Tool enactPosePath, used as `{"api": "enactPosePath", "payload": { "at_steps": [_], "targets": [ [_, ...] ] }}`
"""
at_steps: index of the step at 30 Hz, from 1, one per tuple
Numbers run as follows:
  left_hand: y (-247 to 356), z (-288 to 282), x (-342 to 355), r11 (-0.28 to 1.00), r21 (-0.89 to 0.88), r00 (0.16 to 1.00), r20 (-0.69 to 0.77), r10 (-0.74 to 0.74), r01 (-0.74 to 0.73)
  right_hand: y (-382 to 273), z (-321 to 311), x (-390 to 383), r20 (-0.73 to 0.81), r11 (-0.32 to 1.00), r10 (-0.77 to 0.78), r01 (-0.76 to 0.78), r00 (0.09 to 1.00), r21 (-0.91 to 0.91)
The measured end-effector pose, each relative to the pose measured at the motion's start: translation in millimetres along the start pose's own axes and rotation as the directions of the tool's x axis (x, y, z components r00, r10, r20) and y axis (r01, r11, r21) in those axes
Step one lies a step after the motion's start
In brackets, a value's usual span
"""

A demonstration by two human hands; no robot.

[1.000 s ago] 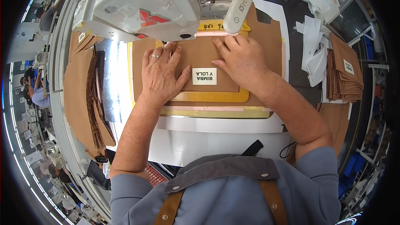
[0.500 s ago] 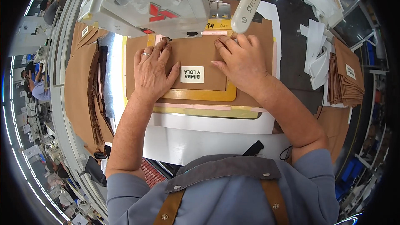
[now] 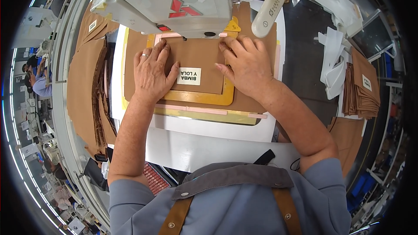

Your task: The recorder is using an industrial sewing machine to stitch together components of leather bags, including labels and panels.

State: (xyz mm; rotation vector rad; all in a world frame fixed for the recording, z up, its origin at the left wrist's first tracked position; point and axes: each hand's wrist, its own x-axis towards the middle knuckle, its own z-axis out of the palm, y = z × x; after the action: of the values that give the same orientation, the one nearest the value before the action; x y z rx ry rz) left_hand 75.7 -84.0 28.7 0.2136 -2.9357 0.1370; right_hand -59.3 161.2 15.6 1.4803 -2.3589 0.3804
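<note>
A brown panel (image 3: 198,54) with a white label (image 3: 189,76) lies inside a yellow frame (image 3: 200,97), on a larger brown sheet (image 3: 129,76). My left hand (image 3: 152,72) rests flat on the panel's left part, fingers stretched away from me and thumb beside the label. On the right, my right hand (image 3: 250,63) presses down with bent fingertips near the panel's far right corner, thumb apart. Neither hand grips anything. Just beyond the fingers hangs the sewing machine head (image 3: 174,4); it hides the frame's far side in part.
Stacked brown pieces (image 3: 85,87) lie at the left. More labelled brown panels (image 3: 359,87) are piled at the right, beside crumpled white strips (image 3: 333,61). A white handheld device (image 3: 267,13) hangs at the machine's right. White sheeting (image 3: 209,135) lies under the work.
Both hands and the framed brown panel have shifted left relative to the machine head. More of the yellow piece at the far right shows. The hands keep nearly the same pose.
</note>
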Motion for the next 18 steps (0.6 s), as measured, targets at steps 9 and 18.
{"api": "enactPosePath", "payload": {
  "at_steps": [9, 18],
  "targets": [
    [-11, -3, 3, 0.997, 0.072, 1.0, 0.005, -0.018, 0.017, -13, 11, 13, 0.027, 0.997, 0.034, -0.036, 0.999, 0.066],
    [18, 4, 30, 0.888, -0.403, 0.974, -0.045, 0.22, -0.219, -14, 11, 13, 0.027, 0.998, 0.024, -0.025, 0.999, 0.065]
  ]
}}
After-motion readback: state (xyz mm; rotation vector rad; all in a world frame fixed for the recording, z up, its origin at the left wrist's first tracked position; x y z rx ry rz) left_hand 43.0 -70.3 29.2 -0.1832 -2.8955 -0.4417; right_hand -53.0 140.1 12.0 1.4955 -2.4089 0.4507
